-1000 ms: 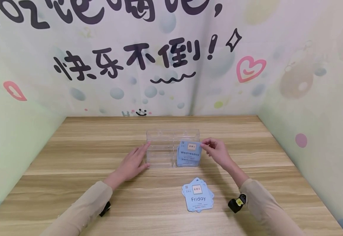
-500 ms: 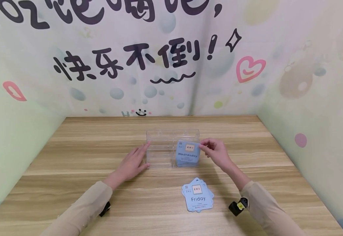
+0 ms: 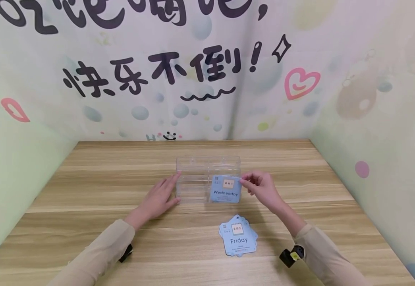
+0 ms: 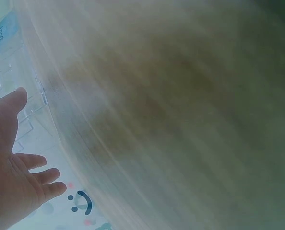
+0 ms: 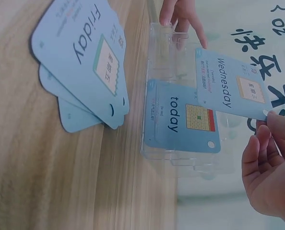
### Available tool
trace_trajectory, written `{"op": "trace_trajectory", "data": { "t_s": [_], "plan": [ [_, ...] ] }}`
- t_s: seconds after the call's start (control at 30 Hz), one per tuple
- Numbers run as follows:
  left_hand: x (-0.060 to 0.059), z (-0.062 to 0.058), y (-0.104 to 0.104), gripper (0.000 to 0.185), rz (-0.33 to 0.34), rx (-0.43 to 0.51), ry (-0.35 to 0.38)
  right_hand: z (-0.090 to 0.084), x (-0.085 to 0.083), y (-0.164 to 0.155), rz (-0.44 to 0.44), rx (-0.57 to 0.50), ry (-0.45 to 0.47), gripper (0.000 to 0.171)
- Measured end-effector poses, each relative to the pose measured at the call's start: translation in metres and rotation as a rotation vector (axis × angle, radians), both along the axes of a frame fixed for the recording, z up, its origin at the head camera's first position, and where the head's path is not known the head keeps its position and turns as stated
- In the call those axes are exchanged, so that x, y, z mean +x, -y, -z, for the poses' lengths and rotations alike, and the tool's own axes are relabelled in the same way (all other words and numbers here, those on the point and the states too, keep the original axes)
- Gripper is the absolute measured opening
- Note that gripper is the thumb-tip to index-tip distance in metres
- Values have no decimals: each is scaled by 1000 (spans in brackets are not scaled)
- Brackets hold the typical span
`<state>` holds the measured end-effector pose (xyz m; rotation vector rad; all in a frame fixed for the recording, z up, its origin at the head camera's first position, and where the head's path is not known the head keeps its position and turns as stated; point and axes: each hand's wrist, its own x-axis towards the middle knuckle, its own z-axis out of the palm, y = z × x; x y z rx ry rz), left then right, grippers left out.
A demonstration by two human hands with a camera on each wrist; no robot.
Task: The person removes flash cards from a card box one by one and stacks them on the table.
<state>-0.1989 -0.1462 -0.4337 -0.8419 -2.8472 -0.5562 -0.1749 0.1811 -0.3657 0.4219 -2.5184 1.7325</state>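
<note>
A clear plastic card holder (image 3: 192,161) with two columns of tiered slots stands mid-table. My left hand (image 3: 157,198) rests against its left side, fingers fairly straight. Between thumb and fingertips, my right hand (image 3: 262,190) pinches the top right corner of a light blue "Wednesday" card (image 3: 226,189) at the right column. In the right wrist view, a "today" card (image 5: 178,117) sits in the holder's front slot, and the held Wednesday card (image 5: 233,84) overlaps its upper edge. In the left wrist view, the left hand (image 4: 10,158) has its fingers spread beside the holder.
Nearer the front of the wooden table (image 3: 178,254) lies a fanned stack of blue cards (image 3: 238,238), "Friday" on top. A printed fabric wall (image 3: 121,115) rises behind the table, with side panels left and right. Black wrist straps show under both sleeves.
The right hand has moved the Wednesday card slightly left, then down, so that it covers the card behind it in the head view. The left hand keeps its place at the holder.
</note>
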Motion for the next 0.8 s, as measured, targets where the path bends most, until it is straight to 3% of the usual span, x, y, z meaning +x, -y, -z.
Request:
{"op": "trace_trajectory", "data": {
  "t_s": [0.1,0.47,0.6,0.8],
  "plan": [
    [0,0,0,81,0,0,5,-13,10,5,-4,6,22,10],
    [0,0,1,82,-1,8,14,-13,21,4,-39,25,46,10],
    [0,0,1,82,-1,9,16,-12,25,2,-43,36,51,10],
    [0,0,0,81,2,5,15,7,19,-8,-60,7,57,9]
  ]
}}
